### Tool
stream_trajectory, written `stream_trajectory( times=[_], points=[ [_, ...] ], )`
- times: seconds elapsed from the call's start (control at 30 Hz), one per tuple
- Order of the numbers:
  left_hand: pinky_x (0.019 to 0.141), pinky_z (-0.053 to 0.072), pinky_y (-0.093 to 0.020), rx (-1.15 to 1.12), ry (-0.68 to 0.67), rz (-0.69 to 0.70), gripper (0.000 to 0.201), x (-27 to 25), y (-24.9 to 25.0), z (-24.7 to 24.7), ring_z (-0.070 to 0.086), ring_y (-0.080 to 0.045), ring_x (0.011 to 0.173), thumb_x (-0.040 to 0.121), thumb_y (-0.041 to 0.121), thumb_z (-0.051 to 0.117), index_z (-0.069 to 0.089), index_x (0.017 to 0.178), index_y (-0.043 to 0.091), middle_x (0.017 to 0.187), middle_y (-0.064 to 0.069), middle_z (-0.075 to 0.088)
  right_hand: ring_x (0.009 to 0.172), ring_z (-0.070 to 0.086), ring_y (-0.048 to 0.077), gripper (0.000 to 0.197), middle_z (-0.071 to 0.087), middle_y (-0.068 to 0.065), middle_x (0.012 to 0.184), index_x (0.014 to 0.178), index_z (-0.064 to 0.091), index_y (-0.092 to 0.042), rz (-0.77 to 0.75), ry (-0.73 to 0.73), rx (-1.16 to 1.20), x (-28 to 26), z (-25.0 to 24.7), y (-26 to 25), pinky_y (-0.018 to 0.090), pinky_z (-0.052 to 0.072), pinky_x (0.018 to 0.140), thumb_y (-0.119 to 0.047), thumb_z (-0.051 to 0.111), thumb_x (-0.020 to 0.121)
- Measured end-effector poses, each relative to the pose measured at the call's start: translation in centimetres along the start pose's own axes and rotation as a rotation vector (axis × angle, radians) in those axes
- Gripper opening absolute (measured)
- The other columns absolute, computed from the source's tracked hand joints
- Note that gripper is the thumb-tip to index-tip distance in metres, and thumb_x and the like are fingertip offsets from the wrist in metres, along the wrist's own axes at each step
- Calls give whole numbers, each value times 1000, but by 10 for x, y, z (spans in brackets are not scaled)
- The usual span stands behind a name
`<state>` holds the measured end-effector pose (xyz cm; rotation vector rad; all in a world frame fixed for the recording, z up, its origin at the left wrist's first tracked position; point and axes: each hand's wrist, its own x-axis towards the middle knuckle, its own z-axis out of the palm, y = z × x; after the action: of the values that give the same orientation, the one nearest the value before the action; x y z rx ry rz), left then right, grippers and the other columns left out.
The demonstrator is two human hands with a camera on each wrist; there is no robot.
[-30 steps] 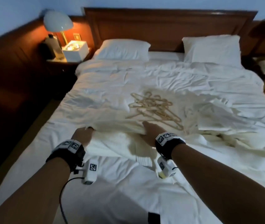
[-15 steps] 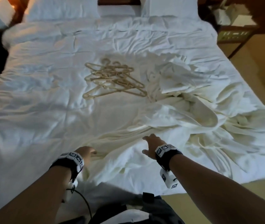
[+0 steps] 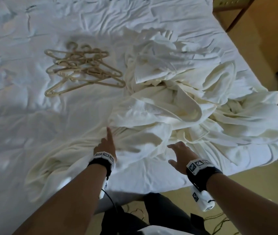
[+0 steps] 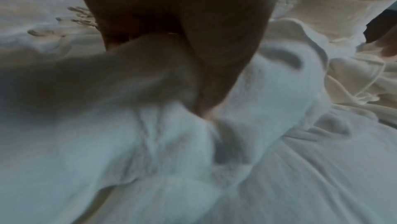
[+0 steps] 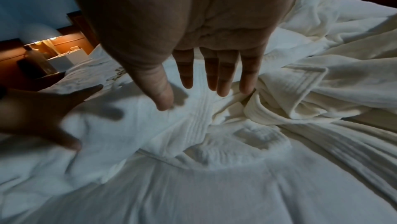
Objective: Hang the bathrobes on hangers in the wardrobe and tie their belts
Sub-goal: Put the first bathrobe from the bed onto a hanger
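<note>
Bathrobes [image 3: 177, 106]: heaped on bed [image 3: 24, 124], right side. Hangers [image 3: 84, 68]: piled far left of them. Left hand [image 3: 105, 145] grips robe fabric; right hand [image 3: 179, 156] hovers, fingers spread.

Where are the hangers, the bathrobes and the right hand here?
hangers [image 3: 82, 68]: head view, middle of the tangled pile.
bathrobes [image 3: 177, 99]: head view, collar fold in the heap.
right hand [image 3: 179, 156]: head view, back of the hand.

Left hand [image 4: 193, 44] blurs in the left wrist view, fingertips buried in bathrobe [image 4: 171, 142] folds; the hangers [image 4: 71, 19] show as smears
</note>
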<state>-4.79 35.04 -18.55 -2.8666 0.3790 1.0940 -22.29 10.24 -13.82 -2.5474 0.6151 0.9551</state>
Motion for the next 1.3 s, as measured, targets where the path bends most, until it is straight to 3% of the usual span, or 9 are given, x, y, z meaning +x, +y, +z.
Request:
stream_trajectory(
  times=[0.07, 0.13, 0.2, 0.33, 0.6, 0.77, 1.0, 1.17, 1.3],
  points=[
    [94, 46, -43, 12, -48, -25, 73, -3, -2, -14, 56, -35, 116, 93, 23, 49, 8, 151, 9, 134, -19, 51, 129, 43, 25, 65, 29, 3, 148, 146, 29, -29, -32, -7, -54, 3, -7, 2, 41, 42, 104, -40, 58, 90],
    [80, 49, -35, 129, -41, 62, 43, -10, -8, -30, 63, -31, 104, 86, 22, 50, 50, 128, 12, 118, -11, 62, 128, 44, 25, 66, 29, 3, 147, 147, 28, -30, -70, 9, -90, 6, -17, -5, 40, 43, 102, -39, 59, 89],
    [72, 51, -31, 209, -49, 133, 30, -25, -12, -41, 67, -26, 87, 77, 25, 55, 62, 104, 15, 99, -5, 67, 127, 45, 27, 70, 29, 3, 145, 146, 25, -30, -117, 68, -108, 10, -24, -21, 41, 45, 100, -37, 61, 87],
    [71, 49, -31, 87, -168, 176, 9, -56, -38, -23, 62, -26, 80, 71, 23, 54, 55, 80, 23, 87, 0, 63, 131, 37, 30, 86, 20, 6, 150, 149, 17, -30, -283, 179, -194, 18, -26, -70, 44, 44, 101, -40, 68, 81],
    [71, 51, -28, -19, -41, 184, 27, -87, -135, -18, 68, -24, 81, 75, 37, 61, 66, 98, 26, 91, 2, 71, 148, 3, 32, 114, -3, 9, 161, 153, 0, -32, -372, -12, -529, 44, 5, -159, 53, 15, 116, -46, 77, 71],
    [84, 52, -35, 165, 64, 281, 39, -87, -176, -58, 64, -27, 100, 78, 35, 54, 57, 116, 25, 112, -2, 66, 124, 47, 28, 48, 50, 5, 133, 130, 44, -25, -256, 144, -388, 48, 8, -220, 45, 38, 103, -34, 58, 85],
    [80, 51, -30, 268, 247, 15, 31, -114, -339, -134, 67, -17, 91, 77, 47, 50, 62, 100, 31, 91, 8, 66, 100, 64, 32, 31, 66, 8, 107, 113, 51, -16, -590, 288, -247, 21, 6, -387, 39, 47, 83, -25, 52, 84],
    [81, 51, -33, 395, 241, -254, 29, -132, -431, -159, 64, -23, 89, 80, 34, 60, 61, 105, 21, 94, -2, 65, 105, 60, 32, 72, 60, 7, 118, 126, 40, -20, -806, 74, -69, 1, 45, -471, 41, 46, 88, -60, 70, 74],
    [81, 43, -34, 510, 167, -139, 47, -108, -413, -129, 59, -22, 93, 61, 54, 59, 54, 100, 28, 97, 5, 61, 129, 44, 34, 93, 38, 10, 145, 149, 21, -27, -647, -65, -141, 36, 61, -430, 46, 40, 104, -55, 71, 76]
  ],
)
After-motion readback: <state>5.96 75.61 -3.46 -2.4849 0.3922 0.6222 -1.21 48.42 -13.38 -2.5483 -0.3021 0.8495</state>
